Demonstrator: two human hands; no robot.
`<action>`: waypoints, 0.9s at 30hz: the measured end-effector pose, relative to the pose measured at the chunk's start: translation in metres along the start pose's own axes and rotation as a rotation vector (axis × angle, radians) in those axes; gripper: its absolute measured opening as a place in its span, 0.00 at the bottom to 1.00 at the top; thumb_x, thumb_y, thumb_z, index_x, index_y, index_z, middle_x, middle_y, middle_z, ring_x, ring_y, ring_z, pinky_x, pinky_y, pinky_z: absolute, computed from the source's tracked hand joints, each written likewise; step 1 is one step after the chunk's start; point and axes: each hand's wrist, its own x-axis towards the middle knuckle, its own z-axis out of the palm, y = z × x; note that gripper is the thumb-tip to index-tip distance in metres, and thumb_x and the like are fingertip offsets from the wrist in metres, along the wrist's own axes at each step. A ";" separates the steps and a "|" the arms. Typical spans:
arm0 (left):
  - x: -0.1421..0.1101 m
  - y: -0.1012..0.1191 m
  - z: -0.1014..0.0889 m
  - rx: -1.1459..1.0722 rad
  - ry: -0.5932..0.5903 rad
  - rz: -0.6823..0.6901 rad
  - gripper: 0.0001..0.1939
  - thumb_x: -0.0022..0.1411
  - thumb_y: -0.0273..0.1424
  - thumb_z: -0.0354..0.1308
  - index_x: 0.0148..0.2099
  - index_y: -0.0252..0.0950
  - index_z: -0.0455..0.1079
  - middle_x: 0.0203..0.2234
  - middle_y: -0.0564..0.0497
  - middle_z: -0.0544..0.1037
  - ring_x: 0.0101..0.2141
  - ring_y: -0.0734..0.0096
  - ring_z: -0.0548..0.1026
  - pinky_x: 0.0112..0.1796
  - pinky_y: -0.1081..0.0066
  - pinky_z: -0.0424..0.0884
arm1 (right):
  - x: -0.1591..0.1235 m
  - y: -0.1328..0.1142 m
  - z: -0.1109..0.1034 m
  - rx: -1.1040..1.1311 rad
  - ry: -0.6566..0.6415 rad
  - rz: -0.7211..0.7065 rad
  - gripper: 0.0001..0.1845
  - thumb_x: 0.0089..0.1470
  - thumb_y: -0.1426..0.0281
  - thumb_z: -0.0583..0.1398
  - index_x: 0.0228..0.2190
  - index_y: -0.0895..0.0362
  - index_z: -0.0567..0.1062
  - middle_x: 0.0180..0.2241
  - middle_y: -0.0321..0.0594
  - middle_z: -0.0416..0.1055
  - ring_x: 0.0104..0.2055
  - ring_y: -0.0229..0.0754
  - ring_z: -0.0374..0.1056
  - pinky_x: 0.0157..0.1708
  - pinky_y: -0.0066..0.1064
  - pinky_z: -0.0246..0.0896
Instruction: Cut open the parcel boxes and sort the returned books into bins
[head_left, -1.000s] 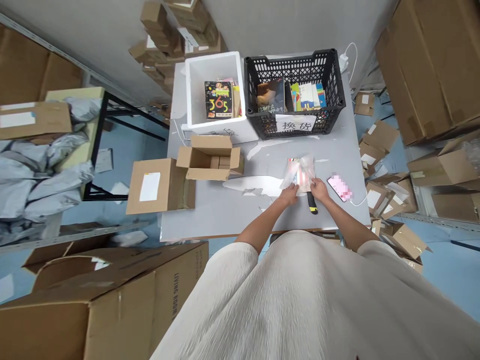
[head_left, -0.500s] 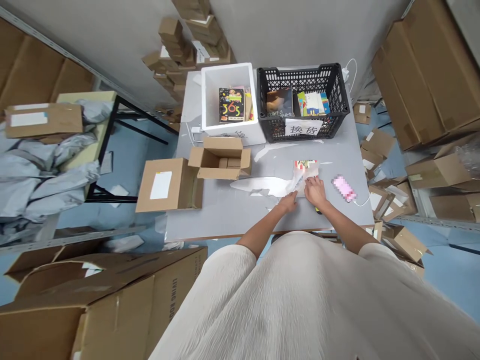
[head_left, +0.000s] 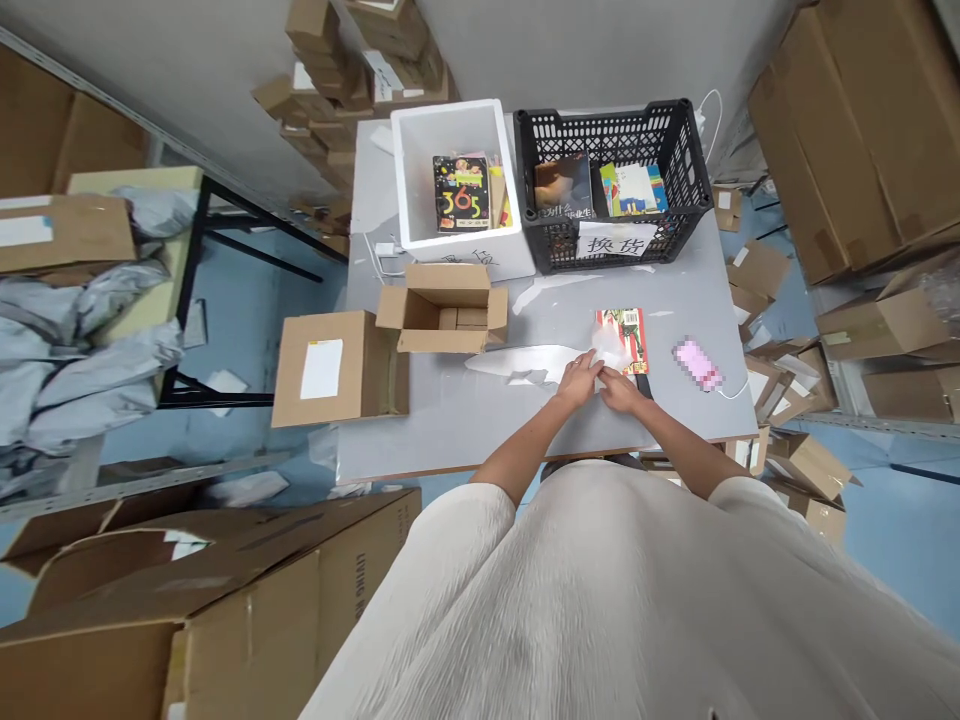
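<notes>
Close together near the front right of the table (head_left: 450,430), my two hands work on a crumpled, translucent whitish wrapping sheet (head_left: 611,347). My left hand (head_left: 579,380) is closed on its left lower edge. Beside it, my right hand (head_left: 621,388) has its fingers bunched on the same sheet. Partly under the wrapping lies a book (head_left: 637,335) with a red and yellow cover and a barcode, uncovered along its right side. A dark object (head_left: 643,386) shows just below the book, mostly hidden.
Behind stand a white foam box (head_left: 450,246) and a black crate (head_left: 540,240), both holding books. Left are an open carton (head_left: 442,343) and a closed carton (head_left: 319,370). A pink phone (head_left: 697,364) on a cable lies right. Cartons crowd the floor.
The wrapping has been pulled back off the book, baring its red cover. My right hand has come down and left, next to my left hand.
</notes>
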 end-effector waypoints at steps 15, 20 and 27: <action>0.028 0.000 0.012 0.058 -0.084 -0.166 0.27 0.77 0.32 0.55 0.74 0.35 0.65 0.75 0.32 0.63 0.70 0.43 0.65 0.67 0.49 0.63 | 0.001 0.029 -0.012 -0.089 0.175 0.397 0.32 0.66 0.72 0.55 0.69 0.62 0.73 0.75 0.58 0.63 0.76 0.62 0.58 0.73 0.58 0.59; 0.036 0.001 0.017 0.076 -0.089 -0.184 0.27 0.75 0.28 0.56 0.73 0.36 0.64 0.71 0.32 0.67 0.67 0.45 0.67 0.65 0.51 0.64 | 0.005 0.044 -0.019 -0.034 0.341 0.547 0.29 0.62 0.70 0.57 0.63 0.57 0.77 0.71 0.57 0.65 0.71 0.64 0.61 0.68 0.58 0.62; 0.038 0.001 0.018 0.110 -0.118 -0.199 0.34 0.69 0.18 0.57 0.74 0.35 0.62 0.72 0.32 0.65 0.68 0.46 0.66 0.64 0.53 0.64 | 0.017 0.060 -0.029 0.042 0.368 0.680 0.27 0.61 0.71 0.56 0.59 0.58 0.78 0.65 0.59 0.69 0.63 0.62 0.66 0.65 0.56 0.64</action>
